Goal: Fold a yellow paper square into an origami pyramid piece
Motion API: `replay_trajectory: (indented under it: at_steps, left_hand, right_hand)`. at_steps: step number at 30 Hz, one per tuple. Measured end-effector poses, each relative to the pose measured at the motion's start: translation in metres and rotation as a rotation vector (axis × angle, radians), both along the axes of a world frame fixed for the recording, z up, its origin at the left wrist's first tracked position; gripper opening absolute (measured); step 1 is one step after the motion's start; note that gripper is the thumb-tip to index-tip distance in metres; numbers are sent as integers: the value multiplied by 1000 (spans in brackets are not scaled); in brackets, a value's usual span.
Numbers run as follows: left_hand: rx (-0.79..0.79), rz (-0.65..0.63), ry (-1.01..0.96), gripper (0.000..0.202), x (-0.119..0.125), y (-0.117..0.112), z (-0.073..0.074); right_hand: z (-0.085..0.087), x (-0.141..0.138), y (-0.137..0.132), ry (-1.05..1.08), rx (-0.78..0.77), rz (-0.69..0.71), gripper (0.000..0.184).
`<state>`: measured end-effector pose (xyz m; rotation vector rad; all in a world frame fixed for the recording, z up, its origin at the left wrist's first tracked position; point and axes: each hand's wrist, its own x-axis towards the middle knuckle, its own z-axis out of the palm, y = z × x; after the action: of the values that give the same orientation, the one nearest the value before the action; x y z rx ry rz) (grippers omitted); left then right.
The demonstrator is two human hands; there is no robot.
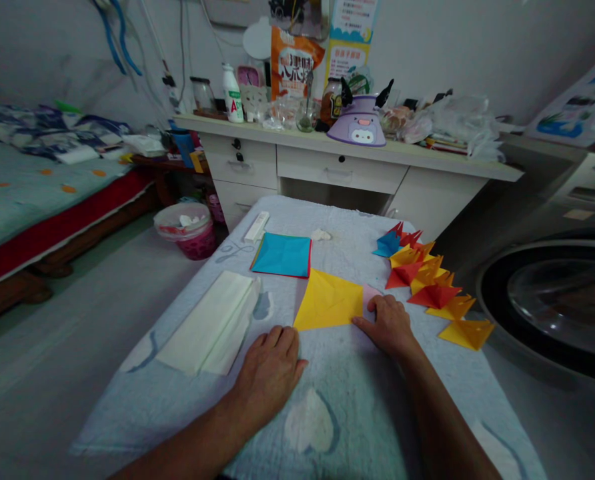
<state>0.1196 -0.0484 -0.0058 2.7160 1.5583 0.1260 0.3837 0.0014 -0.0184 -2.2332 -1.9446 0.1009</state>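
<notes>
A square sheet of yellow paper (330, 301) lies on the cloth-covered table in front of me. My left hand (271, 365) rests palm down, fingers stretched out, its fingertips at the paper's near left corner. On the other side my right hand (388, 325) lies with thumb and fingers apart. Its thumb touches the near right corner and its fingers lie beside the right edge, over a pale pink patch (370, 293). Beyond the sheet sits a stack of coloured paper squares (282, 255), blue on top. Several folded red, orange, yellow and blue paper pieces (435, 295) line the right side.
A pack of white tissues (210, 323) lies at the left, with a white stick-shaped object (257, 227) farther back. A cluttered white desk (342, 167) stands behind the table. A pink bin (197, 243) is on the floor left; a front-loading washing machine (567, 267) is right.
</notes>
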Motion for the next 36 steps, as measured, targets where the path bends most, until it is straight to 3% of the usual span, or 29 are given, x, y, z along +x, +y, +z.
replay_trajectory:
  at_steps: [13, 20, 23, 26, 30, 36]
  left_hand:
    - [-93, -56, -24, 16, 0, 25, 13]
    - [-90, 1, -72, 16, 32, 39, 32]
    - [-126, 8, -137, 31, 45, 42, 26]
    - [-139, -14, -244, 48, 51, 44, 9]
    - [-149, -15, -379, 57, 52, 45, -12]
    - [-142, -75, -499, 38, 47, 44, -15]
  right_hand:
    - [3, 8, 3, 81, 4, 22, 23]
    - [3, 2, 2, 200, 57, 104, 16]
    - [-1, 1, 2, 230, 77, 160, 17]
    - [-2, 1, 2, 263, 75, 218, 20]
    - [2, -2, 1, 289, 46, 274, 21]
    - [8, -6, -1, 365, 76, 303, 28]
